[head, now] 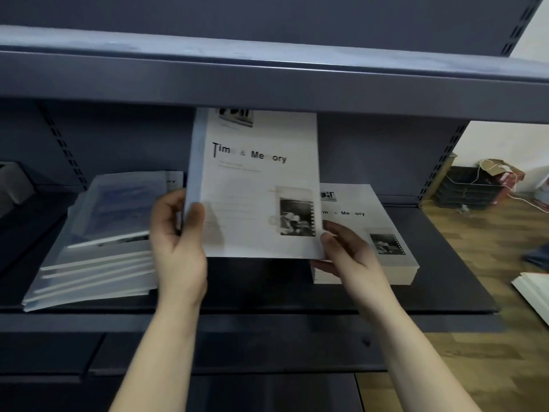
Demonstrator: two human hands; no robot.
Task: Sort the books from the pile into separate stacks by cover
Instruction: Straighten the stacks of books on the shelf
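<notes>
I hold a white book titled "Time & Memory" [255, 185] upright in front of me, its top hidden behind the upper shelf. My left hand [178, 242] grips its lower left edge, thumb on the cover. My right hand [347, 254] pinches its lower right corner. Behind that corner a neat stack of books with the same cover [374, 242] lies on the dark shelf [267, 292]. To the left lies a slumped pile of books [98, 242] whose top cover has a bluish picture.
An upper shelf [267, 81] overhangs the work area just above the held book. At right is wooden floor with black crates [469, 188], a cardboard box and cables. White sheets or books [531, 286] lie at the far right edge.
</notes>
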